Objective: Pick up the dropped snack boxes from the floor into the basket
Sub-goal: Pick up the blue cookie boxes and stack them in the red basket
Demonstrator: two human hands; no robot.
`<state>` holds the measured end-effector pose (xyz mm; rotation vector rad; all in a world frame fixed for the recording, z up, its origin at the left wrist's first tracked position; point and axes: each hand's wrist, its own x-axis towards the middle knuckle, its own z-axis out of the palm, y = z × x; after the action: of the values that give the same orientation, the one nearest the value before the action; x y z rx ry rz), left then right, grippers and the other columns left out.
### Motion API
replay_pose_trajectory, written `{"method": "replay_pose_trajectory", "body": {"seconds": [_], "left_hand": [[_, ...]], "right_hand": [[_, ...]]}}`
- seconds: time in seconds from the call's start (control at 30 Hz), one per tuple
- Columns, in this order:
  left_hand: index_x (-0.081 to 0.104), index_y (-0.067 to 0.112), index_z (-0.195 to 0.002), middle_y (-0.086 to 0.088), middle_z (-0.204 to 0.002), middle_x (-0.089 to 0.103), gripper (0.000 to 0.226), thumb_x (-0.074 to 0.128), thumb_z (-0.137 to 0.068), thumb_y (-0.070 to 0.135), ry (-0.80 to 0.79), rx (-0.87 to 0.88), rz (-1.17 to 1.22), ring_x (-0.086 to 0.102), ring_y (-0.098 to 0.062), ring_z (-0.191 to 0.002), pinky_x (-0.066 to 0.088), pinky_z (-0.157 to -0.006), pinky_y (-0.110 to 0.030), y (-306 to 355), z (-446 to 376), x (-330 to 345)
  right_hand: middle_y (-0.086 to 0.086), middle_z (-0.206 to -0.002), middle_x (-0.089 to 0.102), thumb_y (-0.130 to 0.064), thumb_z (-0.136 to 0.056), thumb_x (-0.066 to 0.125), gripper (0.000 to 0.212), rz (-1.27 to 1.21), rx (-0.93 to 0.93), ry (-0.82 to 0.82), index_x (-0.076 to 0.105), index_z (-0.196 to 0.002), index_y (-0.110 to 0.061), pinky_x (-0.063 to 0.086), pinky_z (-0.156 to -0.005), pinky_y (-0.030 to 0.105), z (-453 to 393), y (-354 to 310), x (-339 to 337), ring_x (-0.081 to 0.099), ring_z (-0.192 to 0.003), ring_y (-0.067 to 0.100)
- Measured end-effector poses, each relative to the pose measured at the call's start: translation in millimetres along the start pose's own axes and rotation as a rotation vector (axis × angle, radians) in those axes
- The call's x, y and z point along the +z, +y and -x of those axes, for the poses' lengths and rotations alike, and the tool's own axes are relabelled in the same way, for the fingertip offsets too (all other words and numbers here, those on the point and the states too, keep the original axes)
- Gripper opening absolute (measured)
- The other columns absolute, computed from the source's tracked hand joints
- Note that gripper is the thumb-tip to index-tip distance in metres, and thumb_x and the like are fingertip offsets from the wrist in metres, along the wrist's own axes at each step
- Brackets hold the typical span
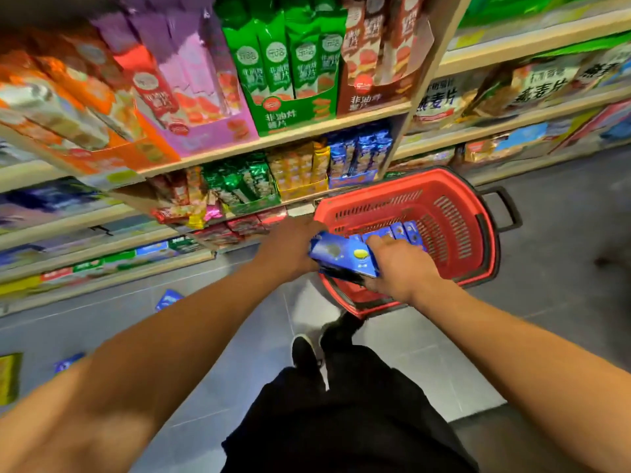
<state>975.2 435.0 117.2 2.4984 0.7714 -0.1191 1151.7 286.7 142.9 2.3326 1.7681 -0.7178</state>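
Just right of the frame's centre, the person held a blue snack box over the near rim of the red basket. The left hand gripped its far end, and the right hand curled round its near end. Both hands were closed on that one box.

Inside the basket, several blue boxes already lay in a row against its slotted wall, so the job looked well under way.

More remained, I judged. One blue box lay on the grey floor at centre left below the shelves, and another sat near the left edge. A yellow packet showed at the far left; I could not tell whether it belonged to the spill.
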Motion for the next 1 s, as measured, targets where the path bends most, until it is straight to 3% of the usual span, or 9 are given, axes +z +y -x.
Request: {"method": "replay_pose_trajectory", "body": {"seconds": [0.23,0.37,0.5,0.67,0.77,0.87,1.0], "left_hand": [[0.067,0.019,-0.107,-0.011,-0.093,0.066,0.056,0.063,-0.054,0.039,-0.144,0.061,-0.081,0.06,-0.034,-0.087,0.047,-0.073,-0.038,-8.0,-65.1,8.1],[0.065,0.019,-0.106,-0.011,-0.093,0.064,0.055,0.054,-0.06,0.048,-0.25,0.129,-0.125,0.058,-0.036,-0.086,0.047,-0.075,-0.043,-11.2,-104.8,23.7],[0.063,0.02,-0.106,-0.007,-0.095,0.063,0.05,0.072,-0.061,0.038,-0.342,0.211,-0.162,0.059,-0.033,-0.089,0.045,-0.077,-0.038,-23.1,-156.6,44.4],[0.065,0.018,-0.107,-0.01,-0.095,0.064,0.054,0.073,-0.059,0.042,-0.49,0.388,-0.272,0.061,-0.034,-0.09,0.048,-0.079,-0.039,-23.6,-227.1,84.4],[0.064,0.017,-0.105,-0.012,-0.093,0.063,0.055,0.053,-0.064,0.052,-0.543,0.504,-0.259,0.06,-0.035,-0.088,0.048,-0.08,-0.043,-23.5,-255.8,115.0],[0.064,0.016,-0.104,-0.012,-0.093,0.063,0.048,0.05,-0.066,0.042,-0.566,0.593,-0.287,0.059,-0.036,-0.087,0.047,-0.08,-0.045,-37.6,-271.2,151.7],[0.06,0.017,-0.11,-0.01,-0.101,0.062,0.056,0.056,-0.056,0.031,-0.651,0.641,-0.376,0.058,-0.038,-0.091,0.048,-0.082,-0.047,-67.8,-290.5,212.4]], "right_hand": [[0.012,-0.105,0.061,-0.048,-0.074,0.064,0.053,-0.214,0.085,0.013,0.052,-0.111,-0.012,0.051,-0.068,0.044,-32.7,28.6,25.6,0.061,-0.093,0.039],[0.013,-0.108,0.059,-0.042,-0.077,0.062,0.049,-0.29,0.171,-0.009,0.049,-0.113,-0.012,0.048,-0.074,0.043,-49.0,44.2,47.6,0.06,-0.098,0.039],[0.012,-0.116,0.056,-0.044,-0.081,0.063,0.054,-0.334,0.284,0.005,0.047,-0.121,-0.012,0.047,-0.079,0.043,-68.5,59.3,65.2,0.058,-0.105,0.039],[0.013,-0.121,0.055,-0.042,-0.077,0.067,0.06,-0.491,0.51,-0.032,0.044,-0.123,-0.011,0.048,-0.083,0.043,-91.7,76.3,104.5,0.056,-0.11,0.037],[0.015,-0.118,0.054,-0.042,-0.077,0.068,0.06,-0.585,0.646,-0.053,0.044,-0.124,-0.012,0.048,-0.082,0.043,-103.9,81.3,133.4,0.056,-0.107,0.038],[0.014,-0.118,0.053,-0.038,-0.076,0.07,0.066,-0.668,0.737,-0.062,0.043,-0.13,-0.013,0.047,-0.083,0.042,-117.0,77.7,169.0,0.055,-0.108,0.037],[0.011,-0.115,0.049,-0.037,-0.071,0.075,0.059,-0.663,0.778,-0.05,0.048,-0.117,-0.011,0.046,-0.078,0.041,-143.8,75.5,225.6,0.055,-0.103,0.037]]}}
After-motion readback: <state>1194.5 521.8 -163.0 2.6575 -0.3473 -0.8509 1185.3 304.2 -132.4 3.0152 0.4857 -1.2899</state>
